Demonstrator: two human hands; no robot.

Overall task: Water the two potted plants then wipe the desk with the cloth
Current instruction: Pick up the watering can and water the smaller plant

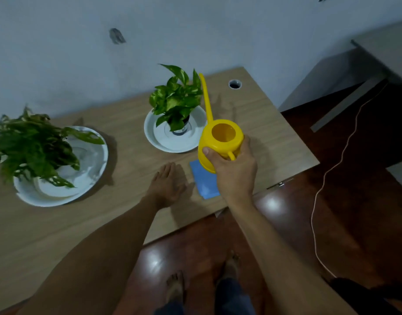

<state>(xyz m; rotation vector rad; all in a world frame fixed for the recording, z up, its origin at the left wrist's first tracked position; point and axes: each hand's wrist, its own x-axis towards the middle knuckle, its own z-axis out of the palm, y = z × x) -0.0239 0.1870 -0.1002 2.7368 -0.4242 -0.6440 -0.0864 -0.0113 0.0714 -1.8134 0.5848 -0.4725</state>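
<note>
Yellow watering can (220, 142), blue cloth (204, 181), white saucers (172, 142), green cream-variegated leaves (177, 96), light wood-grain desk (59, 235).

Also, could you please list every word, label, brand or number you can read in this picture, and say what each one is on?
None: no readable text shows in this view.
The yellow watering can held by the right hand is plain, with no label visible.
The blue cloth, both white dishes and the desk carry no print.
The dark mark on the wall is a blurred smudge, not lettering.
</note>
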